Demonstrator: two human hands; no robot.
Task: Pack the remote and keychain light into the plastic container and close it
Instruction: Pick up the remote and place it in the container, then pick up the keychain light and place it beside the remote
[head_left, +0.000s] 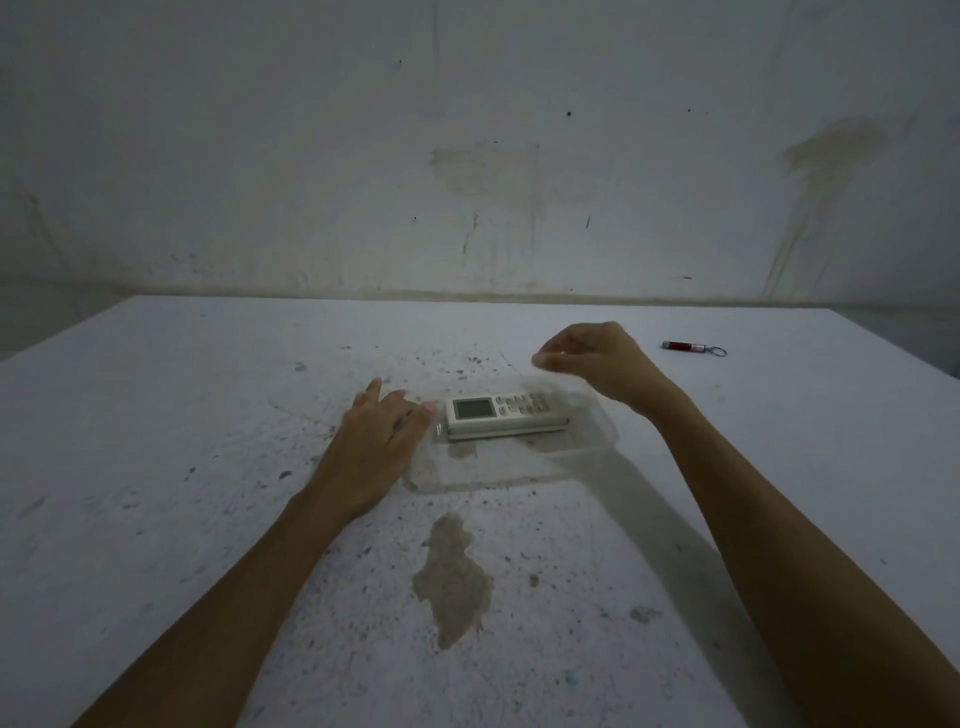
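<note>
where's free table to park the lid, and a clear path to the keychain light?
Bare table left of the left hand, and near side around the brown stain. Open strip between the right hand and the keychain light. Crowded only at centre: the plastic container holding the remote, both hands beside it.

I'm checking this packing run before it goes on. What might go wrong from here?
1. The keychain light lies on the table, far right of the container; closing now would leave it out.
2. The right hand appears to pinch a clear lid, hard to see in the dim light, so it could seat crooked.
3. The left hand only rests at the container's end; the container may slide.
</note>
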